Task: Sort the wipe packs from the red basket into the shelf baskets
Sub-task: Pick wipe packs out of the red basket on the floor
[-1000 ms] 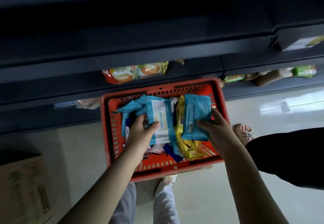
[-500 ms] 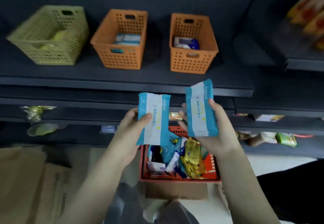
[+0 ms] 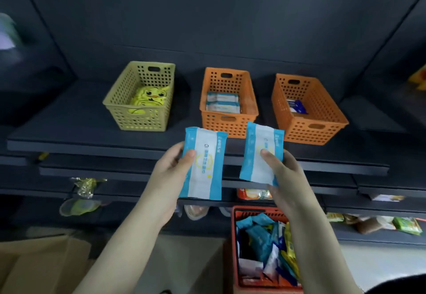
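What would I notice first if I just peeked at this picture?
The blue-and-white packs in the middle: the left hand holds the left pack, the right hand the right pack. Behind, on the dark shelf, stand a green basket with a yellow duck pack, a middle orange basket and a right orange basket. Low right sits the red basket of packs.

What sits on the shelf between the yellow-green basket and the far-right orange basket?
Head view: another orange basket holding blue-and-white wipe packs, standing apart from both.
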Motion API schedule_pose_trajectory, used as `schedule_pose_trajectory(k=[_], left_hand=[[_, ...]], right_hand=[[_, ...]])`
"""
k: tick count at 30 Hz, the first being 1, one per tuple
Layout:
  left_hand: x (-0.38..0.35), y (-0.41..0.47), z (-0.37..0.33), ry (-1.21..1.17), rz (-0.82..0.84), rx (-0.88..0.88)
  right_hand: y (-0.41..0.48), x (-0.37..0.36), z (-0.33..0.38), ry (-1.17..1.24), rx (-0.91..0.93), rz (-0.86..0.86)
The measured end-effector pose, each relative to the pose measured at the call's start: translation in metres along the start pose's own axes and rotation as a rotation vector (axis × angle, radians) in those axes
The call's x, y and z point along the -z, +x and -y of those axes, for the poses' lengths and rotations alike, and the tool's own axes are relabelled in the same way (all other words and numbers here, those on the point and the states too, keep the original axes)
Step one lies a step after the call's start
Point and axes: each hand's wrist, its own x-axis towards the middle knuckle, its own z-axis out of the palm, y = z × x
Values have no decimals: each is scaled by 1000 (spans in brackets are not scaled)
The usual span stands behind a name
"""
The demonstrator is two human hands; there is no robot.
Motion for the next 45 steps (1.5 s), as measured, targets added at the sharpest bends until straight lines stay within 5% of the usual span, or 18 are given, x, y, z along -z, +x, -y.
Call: schedule_pose_trajectory(k=[5, 10, 18, 27, 31, 35, 45], left_hand=[[33, 44, -16, -59, 23, 37], [37, 103, -27, -116, 90, 26], [13, 225, -31, -44, -30, -43], [4, 320, -30, -18, -278, -51], [5, 340, -35, -32, -336, -42], [6, 355, -40, -99, -328, -15], [0, 373, -44, -141, -94, 18]], right_hand=[[20, -33, -4, 64, 121, 31], [63, -46, 4, -95, 244, -229], [205, -41, 39, -506, 333, -303], [299, -65, 49, -1401, 207, 28], [308, -79, 34, -1374, -43, 255], [320, -81, 24, -1392, -213, 265], [321, -78, 15, -1503, -150, 283]])
